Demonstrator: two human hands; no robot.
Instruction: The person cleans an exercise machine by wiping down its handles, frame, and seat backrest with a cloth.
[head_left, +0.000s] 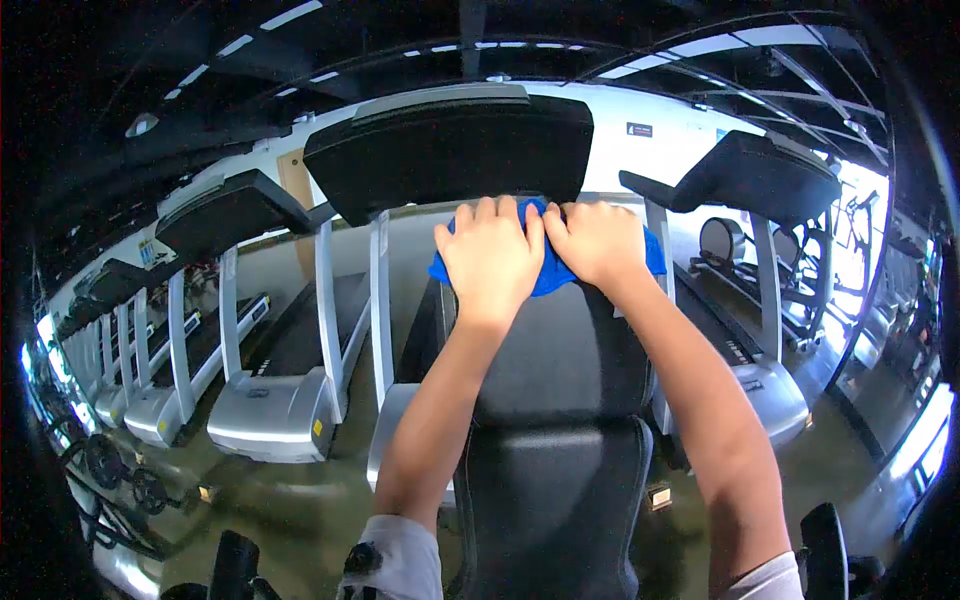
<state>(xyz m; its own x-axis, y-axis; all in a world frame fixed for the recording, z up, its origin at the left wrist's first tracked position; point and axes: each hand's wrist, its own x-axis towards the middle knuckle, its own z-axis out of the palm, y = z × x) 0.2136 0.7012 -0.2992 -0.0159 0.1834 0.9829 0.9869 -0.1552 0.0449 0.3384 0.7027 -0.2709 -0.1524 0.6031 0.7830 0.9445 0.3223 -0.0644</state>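
Observation:
A blue cloth lies over the top end of a black padded bench. My left hand presses on the cloth's left part, its fingers curled over the far edge of the backrest. On the right part of the cloth rests my right hand, its fingers bent over the same edge. The two thumbs point toward each other, with blue fabric showing between them. The fingertips of both hands are partly hidden behind the edge. Below the backrest, the bench's seat pad extends toward me.
Treadmills stand in a row, one at the left, one at the right and a large console straight ahead. Weight plates are at the lower left. Elliptical-type machines stand at the back right.

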